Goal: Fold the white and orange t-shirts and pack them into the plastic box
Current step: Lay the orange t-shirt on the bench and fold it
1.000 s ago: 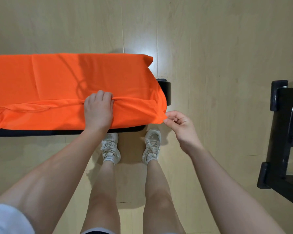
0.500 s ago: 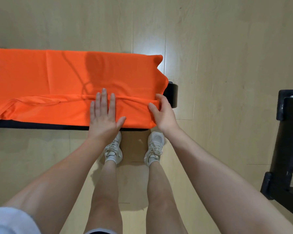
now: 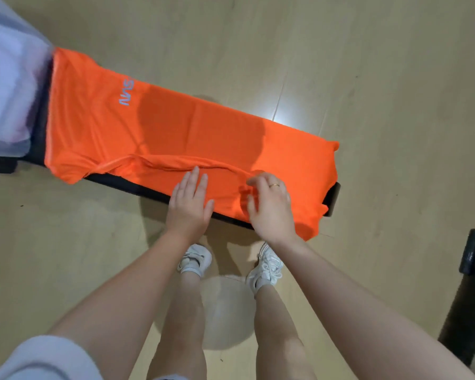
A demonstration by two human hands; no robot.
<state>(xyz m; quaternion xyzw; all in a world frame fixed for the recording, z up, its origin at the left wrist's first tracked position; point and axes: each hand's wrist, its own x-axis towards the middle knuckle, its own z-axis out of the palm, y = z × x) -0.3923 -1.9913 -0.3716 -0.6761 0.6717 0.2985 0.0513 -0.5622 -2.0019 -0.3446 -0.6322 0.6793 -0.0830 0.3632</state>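
Lying across the black bench (image 3: 331,197) at frame centre, the orange t-shirt (image 3: 176,133) is partly folded. Left hand (image 3: 188,204) presses flat, fingers extended; right hand (image 3: 270,205) is half-curled, apparently pinching fabric. White cloth (image 3: 8,78) occupies the upper left; its container is unclear.

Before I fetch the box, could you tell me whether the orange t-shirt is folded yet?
Partly folded: the orange t-shirt lies lengthwise on the bench, its near edge turned over.

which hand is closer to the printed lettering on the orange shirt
Left. The left hand lies flat on the orange shirt, below and right of the lettering. The right hand is farther right, toward the bench's end.
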